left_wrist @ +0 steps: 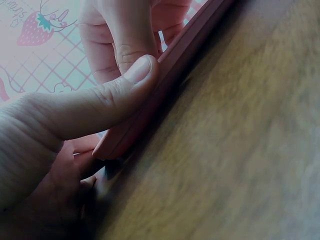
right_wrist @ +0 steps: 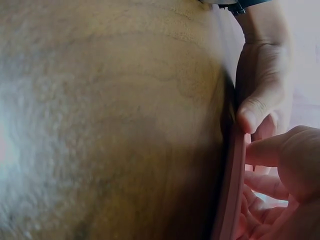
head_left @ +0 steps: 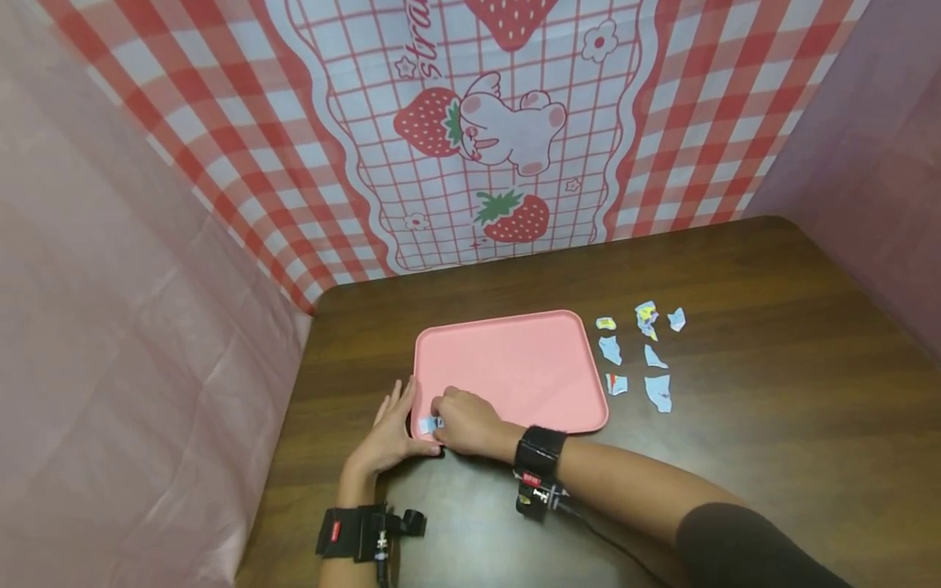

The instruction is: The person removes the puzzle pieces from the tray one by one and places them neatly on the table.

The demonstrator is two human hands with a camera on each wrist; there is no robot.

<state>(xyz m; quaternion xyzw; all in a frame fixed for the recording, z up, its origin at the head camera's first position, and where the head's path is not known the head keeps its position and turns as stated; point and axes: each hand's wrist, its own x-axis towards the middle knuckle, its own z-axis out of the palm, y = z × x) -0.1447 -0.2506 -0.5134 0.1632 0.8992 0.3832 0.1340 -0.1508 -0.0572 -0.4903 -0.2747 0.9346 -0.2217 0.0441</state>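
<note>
My left hand [head_left: 388, 431] braces the near left corner of a pink tray [head_left: 515, 371], its fingers along the left side and its thumb on the near rim. In the left wrist view the straight thumb [left_wrist: 107, 102] presses the rim. Inside that same corner my right hand [head_left: 468, 423] is bent down with curled fingers, pinching at a small light blue paper piece [head_left: 427, 425], partly hidden under the fingertips. The right wrist view shows the right hand's fingers [right_wrist: 267, 152] just inside the tray wall, close to the left thumb [right_wrist: 250, 117].
To the tray's right lie several torn paper pieces in loose columns: a yellow one [head_left: 605, 323], a multicoloured one [head_left: 646, 317], and light blue ones such as the large one [head_left: 658, 393]. Behind the wooden table [head_left: 367, 327] hangs a strawberry-print cloth [head_left: 507, 163].
</note>
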